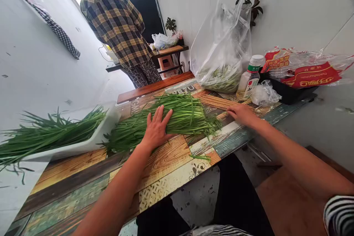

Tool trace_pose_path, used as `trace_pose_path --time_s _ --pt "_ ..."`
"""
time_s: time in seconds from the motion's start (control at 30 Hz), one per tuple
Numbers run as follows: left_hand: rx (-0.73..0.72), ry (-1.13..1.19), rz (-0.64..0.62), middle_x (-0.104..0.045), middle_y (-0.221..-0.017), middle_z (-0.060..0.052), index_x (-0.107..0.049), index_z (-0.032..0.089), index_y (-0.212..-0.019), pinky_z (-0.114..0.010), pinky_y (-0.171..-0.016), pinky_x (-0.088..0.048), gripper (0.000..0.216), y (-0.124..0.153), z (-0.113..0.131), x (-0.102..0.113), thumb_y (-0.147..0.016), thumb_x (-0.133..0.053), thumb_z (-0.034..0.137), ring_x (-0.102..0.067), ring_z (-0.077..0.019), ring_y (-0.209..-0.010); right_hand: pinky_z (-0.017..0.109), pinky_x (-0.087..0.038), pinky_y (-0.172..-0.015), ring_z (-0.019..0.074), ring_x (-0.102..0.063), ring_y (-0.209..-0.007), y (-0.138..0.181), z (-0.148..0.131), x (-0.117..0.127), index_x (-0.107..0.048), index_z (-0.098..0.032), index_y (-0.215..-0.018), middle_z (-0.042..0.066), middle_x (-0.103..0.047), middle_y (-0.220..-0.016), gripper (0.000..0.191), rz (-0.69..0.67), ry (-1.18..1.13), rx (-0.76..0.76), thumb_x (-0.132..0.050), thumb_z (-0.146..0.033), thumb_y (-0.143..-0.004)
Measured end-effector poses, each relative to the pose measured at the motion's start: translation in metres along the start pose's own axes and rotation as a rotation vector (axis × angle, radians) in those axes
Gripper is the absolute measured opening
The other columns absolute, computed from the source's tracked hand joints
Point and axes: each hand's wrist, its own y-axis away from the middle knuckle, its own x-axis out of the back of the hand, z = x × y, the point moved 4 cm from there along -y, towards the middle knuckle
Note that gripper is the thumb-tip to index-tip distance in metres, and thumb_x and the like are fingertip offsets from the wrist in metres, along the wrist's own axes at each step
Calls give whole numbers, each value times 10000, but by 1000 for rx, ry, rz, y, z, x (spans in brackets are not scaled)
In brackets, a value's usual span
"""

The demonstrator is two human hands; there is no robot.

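Note:
A thick pile of green chives (pixel 179 116) lies across the patterned tabletop (pixel 166 162). My left hand (pixel 157 129) rests flat on the pile, fingers stretched out and apart. My right hand (pixel 241 113) sits at the cut ends of the pile, beside a bundle of thin wooden skewers (pixel 221 101); its fingers are curled down on the table and what they hold, if anything, is hidden. A white tray (pixel 91 142) at the left holds more chives (pixel 49 134).
A clear plastic bag (pixel 222 48) with greens stands at the back. Beside it are a bottle (pixel 250 77), a crumpled plastic wrap (pixel 264 94) and a black tray (pixel 290 92) with red-printed bags. A person in a plaid shirt (pixel 118 25) stands beyond the table.

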Motion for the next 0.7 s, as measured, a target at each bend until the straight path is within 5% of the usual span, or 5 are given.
trace_pose_path --time_s 0.2,0.37,0.57,0.7 --pt "100 -20 8 -150 -1535 -158 -217 233 -1473 -533 -1108 -125 839 -17 -1 -8 -785 -574 554 -166 -314 -1408 269 -397 -698 200 -597 -834 -5 -22 -1 -669 -183 -826 72 -678 -889 156 -47 41 10 -516 -201 -846" --pt "177 -4 45 -81 -1549 -150 -236 269 -1465 -573 -1103 -45 808 -16 29 -2 -782 -620 464 -110 -319 -1422 257 -398 -708 198 -608 -837 -20 -32 9 -694 -195 -892 69 -693 -899 201 -70 18 60 -508 -155 -825" --pt "167 113 65 -93 -1556 -91 -236 307 -1461 -565 -1109 -16 864 -8 81 23 -706 -642 199 -81 -335 -1421 292 -417 -696 206 -604 -779 -6 -30 43 -701 -202 -831 70 -685 -867 220 161 -90 37 -485 -245 -837" --pt "54 226 163 -346 -1460 -83 -442 256 -1363 -497 -1123 -144 617 -11 102 23 -763 -535 150 -256 -293 -1367 293 -450 -692 177 -582 -724 9 -42 42 -669 -211 -874 59 -665 -907 197 275 -346 75 -501 -311 -848"
